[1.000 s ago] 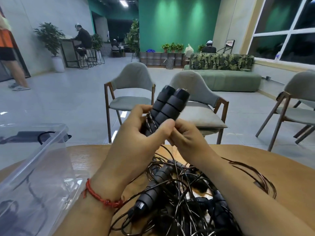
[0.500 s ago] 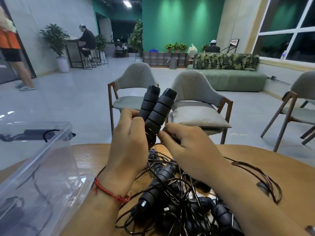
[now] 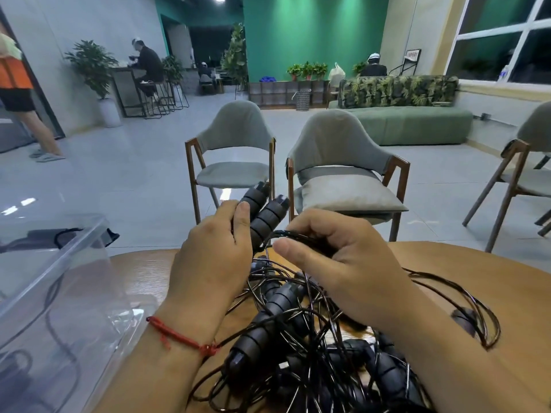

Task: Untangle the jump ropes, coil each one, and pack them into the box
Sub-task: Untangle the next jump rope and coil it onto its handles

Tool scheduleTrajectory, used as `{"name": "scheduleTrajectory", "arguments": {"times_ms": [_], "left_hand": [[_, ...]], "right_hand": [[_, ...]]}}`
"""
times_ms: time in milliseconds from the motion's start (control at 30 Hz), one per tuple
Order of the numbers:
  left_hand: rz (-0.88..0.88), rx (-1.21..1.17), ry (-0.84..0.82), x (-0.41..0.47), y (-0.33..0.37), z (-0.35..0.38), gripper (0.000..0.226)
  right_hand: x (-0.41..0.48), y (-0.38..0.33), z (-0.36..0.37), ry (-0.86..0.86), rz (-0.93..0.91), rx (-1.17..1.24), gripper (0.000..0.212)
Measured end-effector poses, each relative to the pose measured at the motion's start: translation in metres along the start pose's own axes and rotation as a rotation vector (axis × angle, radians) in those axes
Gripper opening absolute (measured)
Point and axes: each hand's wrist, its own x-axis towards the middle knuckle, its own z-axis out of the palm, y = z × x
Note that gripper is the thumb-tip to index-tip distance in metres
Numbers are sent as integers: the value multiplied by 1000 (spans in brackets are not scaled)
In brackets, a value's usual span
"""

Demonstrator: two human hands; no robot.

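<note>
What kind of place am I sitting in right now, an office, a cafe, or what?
Probably a shared lounge or café-style break area: there is a long green upholstered sofa, grey padded wooden-framed chairs, and a high dark counter with black metal bar stools.

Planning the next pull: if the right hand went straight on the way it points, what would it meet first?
Likely the two handles gripped by the left hand: the right hand, holding cord, points left at them from close by, though depth is unclear.

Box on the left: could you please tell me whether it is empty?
Not empty: dark rope loops show through the box's clear wall.
</note>
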Motion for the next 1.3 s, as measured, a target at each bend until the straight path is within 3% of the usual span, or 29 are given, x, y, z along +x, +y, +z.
{"name": "scheduleTrajectory", "arguments": {"times_ms": [133,233,367,633,833,933,1000,1100,1200,1300], "left_hand": [[125,-35,-135,-9,10,-2,49],[237,-136,-221,-17,19,-11,40],[320,-41,-327,-21,28,-23,33],[408,5,-512,-28,35,-22,51],[475,31,-487,-38,46,-24,59],[522,-30,-504,-38,43,-29,62],[562,-143,-540,-39,44,-33,69],[616,-370,-600,-42,53,-40,61],[583,-536,-560,-43,55,-41,46],[487,-611,-426,-42,52,-38,45]], "right_hand": [[-1,5,2,92,-40,16,4],[2,10,-6,246,-48,-79,6],[5,12,-16,345,-78,-197,11],[11,8,-36,212,49,-79,14],[10,17,-48,176,250,98,24],[7,22,-59,32,427,332,27],[5,25,-69,-108,530,423,42],[12,36,-75,-213,544,364,51],[18,46,-65,-128,476,182,20],[9,44,-50,-62,432,142,38]]}}
